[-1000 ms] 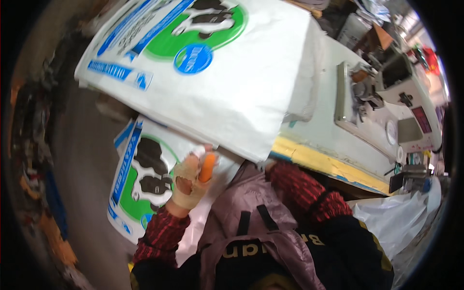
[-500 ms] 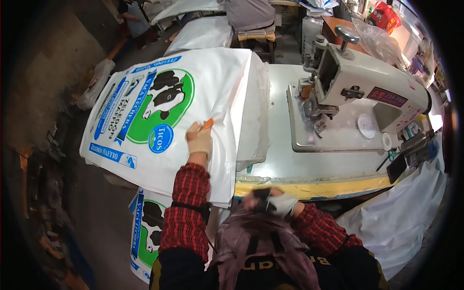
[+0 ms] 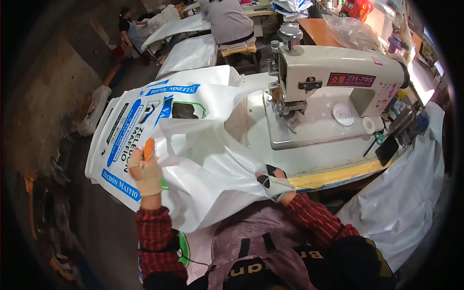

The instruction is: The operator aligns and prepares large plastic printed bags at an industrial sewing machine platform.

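Observation:
A white woven sack with blue, green and black print is lifted and rumpled between my hands. My left hand, with a pale wrap and an orange finger cover, is closed on the sack near its printed side. The right hand, in a white and black fingerless covering, grips the opposite edge by the table's yellow front edge. Beneath lies a stack of similar sacks. To the right stands a white sewing machine on its metal bed. My fingertips are partly hidden by the folds.
Teal-handled scissors, a black phone and a white ring lie right of the machine. White sheeting hangs at the right. Ahead, one person sits on a stool; another stands farther left.
My right hand has come up from my lap and taken the sack's edge. The left hand has moved left and nearer me, and the flat top sack is now pulled up into folds.

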Demonstrator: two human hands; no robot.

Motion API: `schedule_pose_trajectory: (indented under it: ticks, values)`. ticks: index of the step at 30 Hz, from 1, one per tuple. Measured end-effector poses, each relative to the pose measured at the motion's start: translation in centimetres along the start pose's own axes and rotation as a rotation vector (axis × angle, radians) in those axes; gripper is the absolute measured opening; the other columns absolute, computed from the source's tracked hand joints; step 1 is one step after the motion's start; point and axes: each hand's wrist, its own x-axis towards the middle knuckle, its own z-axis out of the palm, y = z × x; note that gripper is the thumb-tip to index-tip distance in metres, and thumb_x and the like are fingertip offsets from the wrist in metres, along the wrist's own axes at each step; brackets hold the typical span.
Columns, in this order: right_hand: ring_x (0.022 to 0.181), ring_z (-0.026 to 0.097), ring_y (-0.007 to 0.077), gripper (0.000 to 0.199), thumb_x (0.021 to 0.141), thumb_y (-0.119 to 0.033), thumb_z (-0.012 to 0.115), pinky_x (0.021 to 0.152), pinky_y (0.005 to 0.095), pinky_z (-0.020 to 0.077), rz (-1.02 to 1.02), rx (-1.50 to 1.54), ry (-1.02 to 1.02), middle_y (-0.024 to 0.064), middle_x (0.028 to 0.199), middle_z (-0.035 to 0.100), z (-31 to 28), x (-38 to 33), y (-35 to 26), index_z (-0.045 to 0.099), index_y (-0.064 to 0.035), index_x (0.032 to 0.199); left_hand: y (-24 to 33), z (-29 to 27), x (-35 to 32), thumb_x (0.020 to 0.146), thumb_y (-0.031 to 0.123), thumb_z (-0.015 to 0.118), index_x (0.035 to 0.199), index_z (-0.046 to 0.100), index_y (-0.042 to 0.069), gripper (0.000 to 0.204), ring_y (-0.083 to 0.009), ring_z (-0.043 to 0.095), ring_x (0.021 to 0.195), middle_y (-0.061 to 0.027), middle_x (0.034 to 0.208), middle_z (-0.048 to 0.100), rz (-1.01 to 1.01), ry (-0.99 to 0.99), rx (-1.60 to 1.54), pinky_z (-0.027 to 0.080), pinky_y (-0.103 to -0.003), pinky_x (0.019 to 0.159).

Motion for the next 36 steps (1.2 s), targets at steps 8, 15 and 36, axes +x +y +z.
schedule_pose_trajectory:
  ticks: [8,15,36]
  values:
    - [0.09,0.058,0.034,0.038,0.075,-0.019,0.064,0.077,0.0384,0.0449,-0.128,-0.062,0.194,0.022,0.099,0.059,-1.5,4.6,-6.3,0.053,-0.0004,0.107,6.6,-6.0,-5.7,0.07,0.013,0.066,0.079,0.059,0.008,0.013,-0.0318,0.052,0.053,-0.0121,0.063,0.053,0.583,-0.44,0.407,0.04,-0.037,0.047]
    - [0.071,0.059,0.0367,0.023,0.083,-0.022,0.053,0.062,0.0419,0.0462,-0.538,-0.294,0.362,0.017,0.077,0.062,-1.3,1.0,-10.2,0.059,-0.0048,0.098,8.0,-6.2,-2.0,0.081,0.021,0.063,0.08,0.06,0.001,0.021,-0.0202,0.056,0.06,-0.0103,0.071,0.057,0.495,-0.459,-0.061,0.046,-0.032,0.051]
    - [0.074,0.051,0.0105,0.02,0.09,-0.021,0.048,0.067,0.0246,0.0429,-0.162,0.525,-0.068,0.0007,0.08,0.055,-1.8,-7.2,-4.8,0.057,-0.0038,0.096,14.6,6.5,6.9,0.085,0.023,0.057,0.115,0.054,0.011,0.033,-0.0221,0.059,0.068,-0.0036,0.077,0.06,0.573,-0.036,0.488,0.046,-0.036,0.06]
